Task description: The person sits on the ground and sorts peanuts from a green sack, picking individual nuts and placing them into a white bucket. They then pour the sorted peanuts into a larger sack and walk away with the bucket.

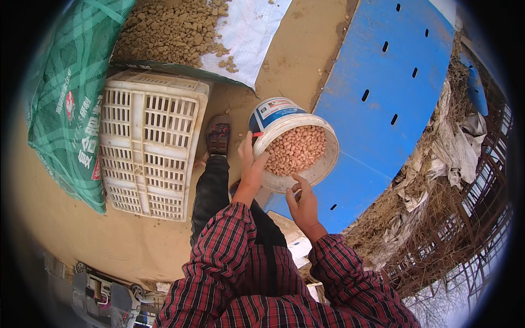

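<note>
A white plastic bucket [267, 179] with a blue-and-white label stands tilted, its mouth toward me. Pinkish peanut kernels [297, 150] fill much of it. My left hand [253, 168] grips the left side of the rim, thumb by the mouth and fingers along the outside. A small red piece [257, 134] shows at those fingertips; whether it belongs to the bucket I cannot tell. My right hand [302, 205] is at the near rim, fingers loosely bent and apart, the index fingertip over the rim. Nothing shows between its fingers.
Left of my legs stands a white slatted crate [147, 147], with a green printed sack [71, 126] beyond. Brown clods [169, 33] lie on a white sheet [246, 38] at the back. A blue slotted panel [377, 109] lies right of the bucket, with dry brush [437, 218] past it.
</note>
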Tool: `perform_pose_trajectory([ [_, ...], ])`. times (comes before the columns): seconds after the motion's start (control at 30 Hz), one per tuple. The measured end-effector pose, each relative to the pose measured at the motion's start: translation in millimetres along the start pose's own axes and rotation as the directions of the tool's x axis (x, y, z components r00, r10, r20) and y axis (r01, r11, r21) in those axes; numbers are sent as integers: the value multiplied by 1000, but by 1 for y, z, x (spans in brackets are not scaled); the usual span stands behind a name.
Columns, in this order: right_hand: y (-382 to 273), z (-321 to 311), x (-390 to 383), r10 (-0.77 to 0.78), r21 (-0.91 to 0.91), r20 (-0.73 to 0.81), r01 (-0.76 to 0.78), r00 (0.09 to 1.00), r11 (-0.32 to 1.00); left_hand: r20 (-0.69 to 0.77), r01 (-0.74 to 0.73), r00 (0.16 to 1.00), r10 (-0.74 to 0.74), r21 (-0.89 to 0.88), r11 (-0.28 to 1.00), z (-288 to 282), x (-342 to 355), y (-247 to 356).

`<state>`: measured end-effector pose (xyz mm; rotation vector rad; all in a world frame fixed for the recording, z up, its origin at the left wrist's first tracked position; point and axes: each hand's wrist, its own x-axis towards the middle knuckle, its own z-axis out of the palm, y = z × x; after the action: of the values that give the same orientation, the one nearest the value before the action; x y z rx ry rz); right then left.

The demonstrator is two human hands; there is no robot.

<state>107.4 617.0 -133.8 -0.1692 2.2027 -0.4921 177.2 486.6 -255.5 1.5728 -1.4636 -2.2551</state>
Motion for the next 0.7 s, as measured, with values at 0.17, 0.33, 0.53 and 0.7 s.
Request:
perform_pose_trajectory([
  [0.17, 15, 28, -34, -57, 47, 104, 52, 993, 998, 187, 44, 980, -71, 144, 989, -26, 21, 22],
  [0.33, 2, 52, -33, -468, -243, -184, 421, 864, 874, -79, -90, 985, 155, 529, 844, 1, -45, 21],
  [0.53, 18, 31, -36, -210, -108, 217, 237, 953, 966, 39, 309, 951, -308, -34, 950, 3, -104, 26],
  [0.7, 35, -10, -25, -64, -332, 149, 111, 987, 937, 118, 76, 987, -112, 272, 959, -62, -164, 55],
])
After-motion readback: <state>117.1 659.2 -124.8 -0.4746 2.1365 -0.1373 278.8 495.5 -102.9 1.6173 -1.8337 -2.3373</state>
